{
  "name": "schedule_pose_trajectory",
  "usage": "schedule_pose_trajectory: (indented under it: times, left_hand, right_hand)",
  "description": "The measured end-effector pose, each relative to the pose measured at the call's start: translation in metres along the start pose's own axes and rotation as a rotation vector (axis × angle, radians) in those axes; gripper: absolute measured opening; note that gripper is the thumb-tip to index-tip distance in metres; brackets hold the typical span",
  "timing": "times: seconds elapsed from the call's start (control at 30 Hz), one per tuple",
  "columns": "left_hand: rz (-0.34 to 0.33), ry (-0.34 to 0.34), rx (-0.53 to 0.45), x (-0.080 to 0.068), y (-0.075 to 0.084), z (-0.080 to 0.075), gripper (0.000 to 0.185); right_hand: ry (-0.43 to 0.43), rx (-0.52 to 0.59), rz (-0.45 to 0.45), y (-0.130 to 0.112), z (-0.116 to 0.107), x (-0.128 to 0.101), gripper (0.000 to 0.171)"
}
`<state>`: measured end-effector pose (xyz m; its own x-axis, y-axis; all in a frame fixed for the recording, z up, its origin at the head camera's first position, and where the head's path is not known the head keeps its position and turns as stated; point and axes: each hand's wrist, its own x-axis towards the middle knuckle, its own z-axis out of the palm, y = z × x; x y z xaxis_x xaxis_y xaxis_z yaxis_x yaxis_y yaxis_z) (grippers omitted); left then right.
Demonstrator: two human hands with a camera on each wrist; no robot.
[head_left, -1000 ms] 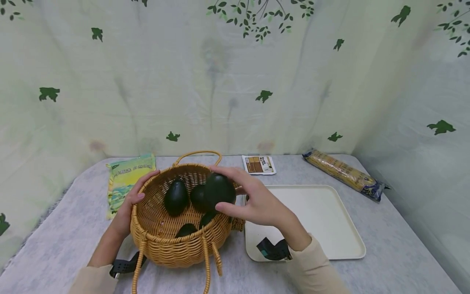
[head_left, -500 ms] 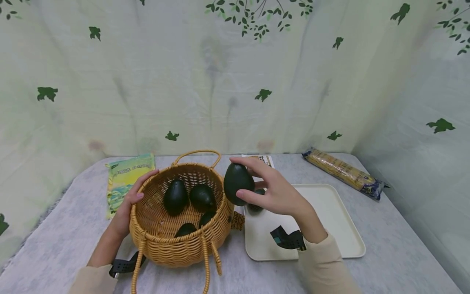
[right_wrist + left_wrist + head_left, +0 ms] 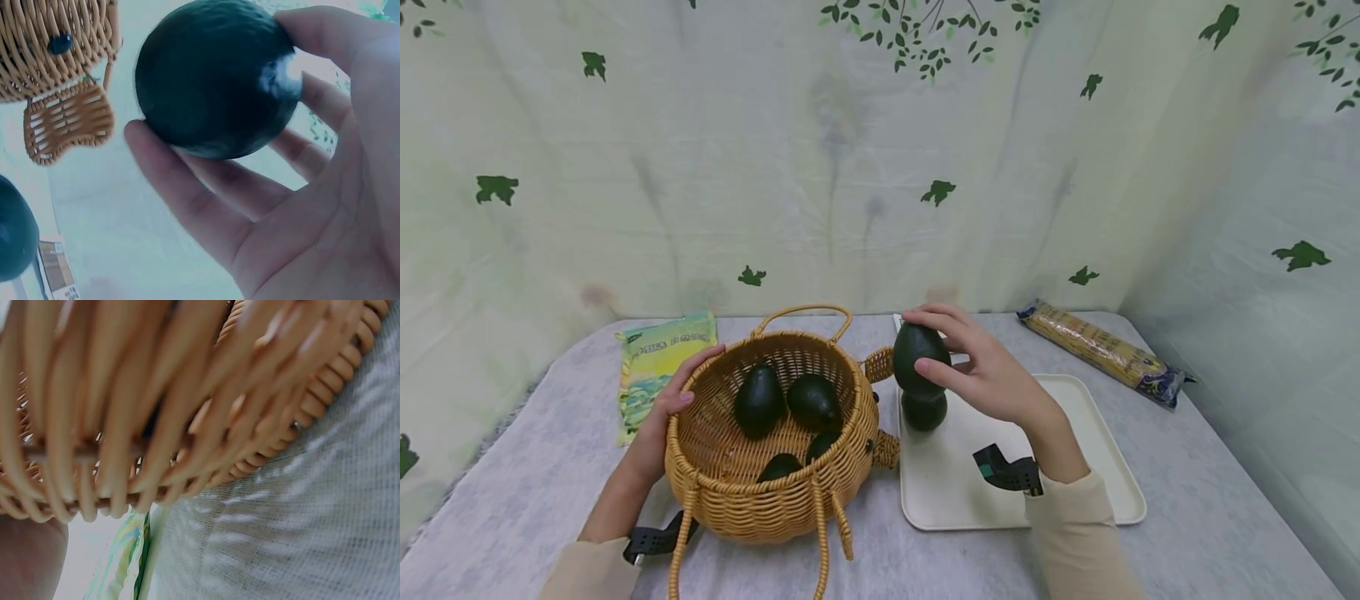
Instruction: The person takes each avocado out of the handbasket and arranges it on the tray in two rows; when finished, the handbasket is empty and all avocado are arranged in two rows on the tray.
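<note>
My right hand grips a dark green avocado between thumb and fingers, above the left side of a cream tray. Right below it, a second avocado sits on the tray, partly covered in the head view. In the right wrist view the fingers curve around the held avocado, the other avocado showing at the left edge. My left hand holds the left rim of a wicker basket, where several avocados lie. Basket weave fills much of the left wrist view.
A yellow-green packet lies behind the basket at left. Long pasta in a pack rests at the back right, beyond the tray. Behind the held avocado, a small white packet is mostly hidden. Wicker handles stick out in front.
My right hand has lifted the avocado out of the basket and carried it right, over the tray. My left hand and the basket have stayed in place.
</note>
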<state>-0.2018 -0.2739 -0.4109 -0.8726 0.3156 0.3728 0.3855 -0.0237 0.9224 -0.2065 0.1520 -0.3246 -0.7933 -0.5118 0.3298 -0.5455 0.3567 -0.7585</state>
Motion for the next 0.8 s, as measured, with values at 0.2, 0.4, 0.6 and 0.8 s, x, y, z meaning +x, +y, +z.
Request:
schedule_pose_trajectory:
  times: [0.2,0.4,0.6,0.8]
  left_hand:
    - [-0.006,0.004,-0.003,0.001,-0.001,0.001,0.060]
    - [-0.011,0.000,-0.003,0.001,-0.002,0.001,0.060]
    - [-0.005,0.005,-0.006,0.001,0.000,0.000,0.061]
    - [-0.017,0.005,0.000,0.001,0.001,0.000,0.061]
  right_hand:
    - [-0.017,0.020,0.037,0.012,-0.008,-0.001,0.050]
    - [-0.039,0.154,0.116,0.018,-0.015,-0.007,0.052]
    - [-0.043,0.168,0.133,0.019,-0.016,-0.006,0.058]
    - [-0.022,0.049,0.200,0.022,-0.017,-0.005,0.063]
